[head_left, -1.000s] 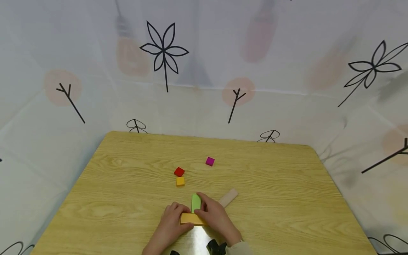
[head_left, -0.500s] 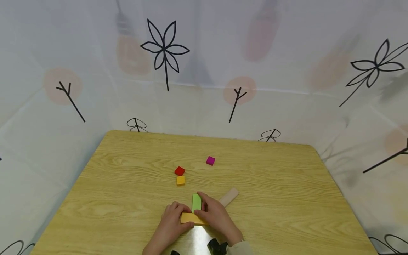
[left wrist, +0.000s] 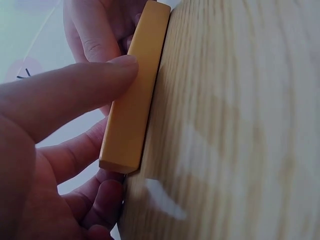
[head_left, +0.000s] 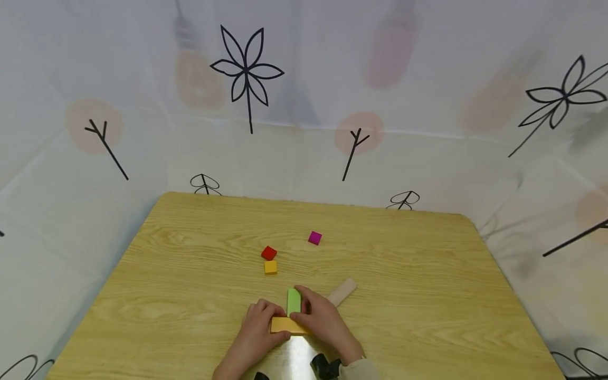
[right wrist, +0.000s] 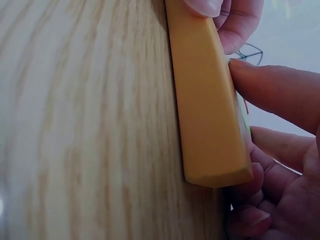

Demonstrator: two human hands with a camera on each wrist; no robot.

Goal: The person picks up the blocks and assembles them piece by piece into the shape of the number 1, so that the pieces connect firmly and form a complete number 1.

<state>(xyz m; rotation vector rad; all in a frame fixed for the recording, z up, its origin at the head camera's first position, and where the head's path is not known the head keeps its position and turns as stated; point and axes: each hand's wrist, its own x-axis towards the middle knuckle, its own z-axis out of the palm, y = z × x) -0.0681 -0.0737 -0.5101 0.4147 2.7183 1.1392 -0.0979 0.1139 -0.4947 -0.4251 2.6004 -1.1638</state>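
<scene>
A long orange-yellow block (head_left: 284,325) lies on the table near its front, crosswise to the person. The left hand (head_left: 257,330) pinches its left part, thumb on the near face and fingers behind, as the left wrist view shows on the block (left wrist: 131,117). Directly behind stands or lies a light green block (head_left: 293,302); which of these I cannot tell. The right hand (head_left: 326,323) holds it between thumb and index finger, its thumb tip at the orange-yellow block's top edge. That hand covers the long block's right end in the head view.
Beyond the hands sit a small yellow block (head_left: 271,267), a red block (head_left: 268,253) and a magenta block (head_left: 315,238). A bare wood plank (head_left: 343,292) lies aslant, partly behind the right hand. Patterned cloth (head_left: 294,105) hangs around the wood-grain table (head_left: 418,274).
Both hands and all the blocks keep their places on the table. Only the head view has shifted very slightly.
</scene>
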